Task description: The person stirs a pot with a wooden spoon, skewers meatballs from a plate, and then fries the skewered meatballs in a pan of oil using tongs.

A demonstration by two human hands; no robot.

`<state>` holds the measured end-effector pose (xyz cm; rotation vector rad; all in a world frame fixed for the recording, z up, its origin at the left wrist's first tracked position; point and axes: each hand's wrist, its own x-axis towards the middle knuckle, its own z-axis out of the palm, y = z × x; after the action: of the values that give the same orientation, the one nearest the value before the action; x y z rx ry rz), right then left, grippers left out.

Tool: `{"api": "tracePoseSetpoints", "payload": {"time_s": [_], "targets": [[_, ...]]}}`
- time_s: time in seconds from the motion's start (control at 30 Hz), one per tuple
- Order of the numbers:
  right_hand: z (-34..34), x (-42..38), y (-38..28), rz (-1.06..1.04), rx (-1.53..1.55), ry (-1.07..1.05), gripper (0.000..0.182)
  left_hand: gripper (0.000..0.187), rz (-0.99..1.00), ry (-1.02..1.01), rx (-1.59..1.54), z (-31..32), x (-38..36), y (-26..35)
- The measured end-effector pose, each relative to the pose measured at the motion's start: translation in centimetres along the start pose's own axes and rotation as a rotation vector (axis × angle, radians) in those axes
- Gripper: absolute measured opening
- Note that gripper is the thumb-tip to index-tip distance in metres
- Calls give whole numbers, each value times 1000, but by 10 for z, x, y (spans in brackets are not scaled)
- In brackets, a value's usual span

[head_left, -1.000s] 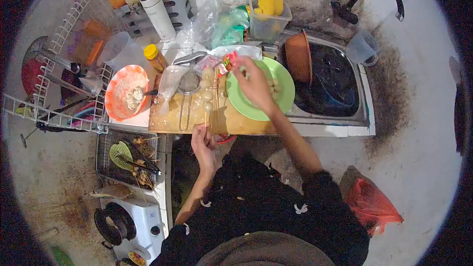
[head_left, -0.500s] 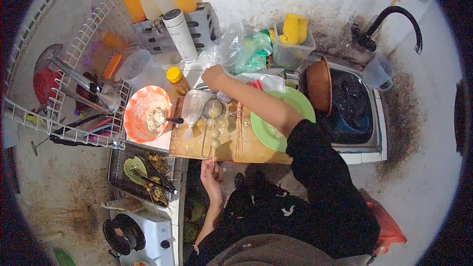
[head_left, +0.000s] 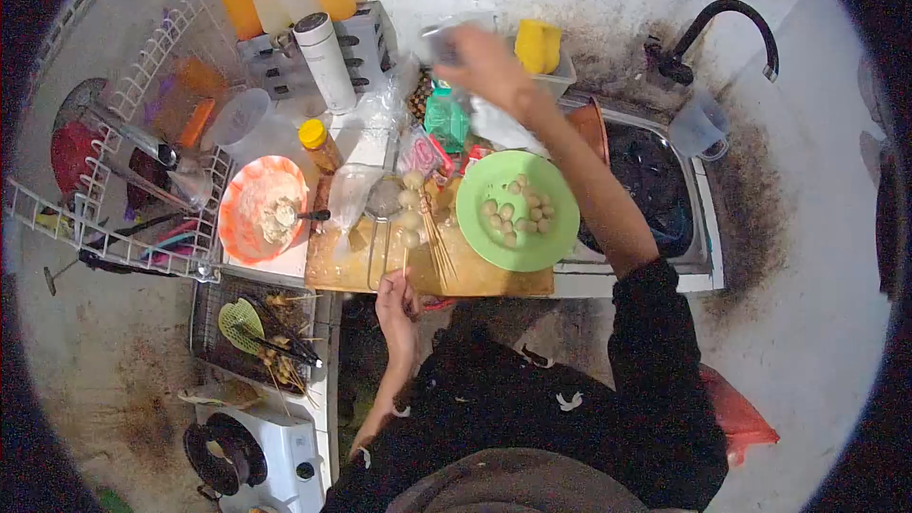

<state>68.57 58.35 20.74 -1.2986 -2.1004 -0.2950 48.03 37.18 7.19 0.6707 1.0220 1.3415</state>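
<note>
My left hand [head_left: 396,302] is at the near edge of the wooden cutting board [head_left: 484,277]. It pinches a thin stick threaded with several pale balls [head_left: 410,207], which lies over a metal strainer [head_left: 384,199]. My right hand [head_left: 483,62] is raised and blurred at the back of the counter. It seems closed on a clear plastic container [head_left: 443,36]. A green plate [head_left: 554,231] carrying several more balls [head_left: 518,209] rests on the right of the board. Loose bare sticks [head_left: 437,249] lie between the plate and the threaded stick.
An orange bowl [head_left: 237,228] of batter stands left of the board, and a yellow-capped bottle [head_left: 318,142] stands behind it. A dish rack [head_left: 114,180] is at the far left. A sink [head_left: 655,190] and black tap [head_left: 727,14] are on the right. A tray of cooked skewers [head_left: 256,323] and a stove [head_left: 249,446] are at the lower left.
My right hand has left the green plate, passed over the strainer, and risen to the back of the counter. My left hand has stayed at the board's edge, gripping the stick.
</note>
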Motion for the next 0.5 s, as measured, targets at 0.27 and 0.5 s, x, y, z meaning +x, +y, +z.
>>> {"api": "tracePoseSetpoints", "payload": {"time_s": [0.27, 0.5], "targets": [[-114, -134, 83, 646, 512, -167, 23, 18, -11, -66, 89, 2, 13, -5], [-130, -147, 67, 573, 359, -566, 27, 20, -43, -76, 37, 7, 14, -3]]}}
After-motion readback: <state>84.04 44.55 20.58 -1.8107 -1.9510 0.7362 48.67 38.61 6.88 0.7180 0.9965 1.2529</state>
